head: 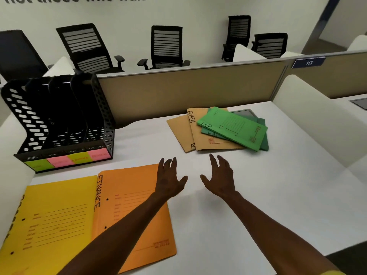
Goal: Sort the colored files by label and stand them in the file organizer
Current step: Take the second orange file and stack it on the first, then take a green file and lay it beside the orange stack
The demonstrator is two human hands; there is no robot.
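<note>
A black perforated file organizer (103, 116) stands at the desk's back left, its slots holding nothing, with green and pink sticky labels (67, 159) along its front. An orange file marked FINANCE (131, 187) and a yellow file (51, 217) lie flat at the near left. Two brown files, one marked ADMIN (200, 135), lie at the back centre under green files marked HR (232, 126). My left hand (168, 179) hovers open over the orange file's far right corner. My right hand (220, 175) is open beside it, just short of the brown files. Neither holds anything.
A tan partition (188, 90) runs along the desk's far edge, with black office chairs (166, 46) beyond it. A white curved divider (317, 120) bounds the desk on the right. A grey cable hatch (244, 113) sits behind the green files.
</note>
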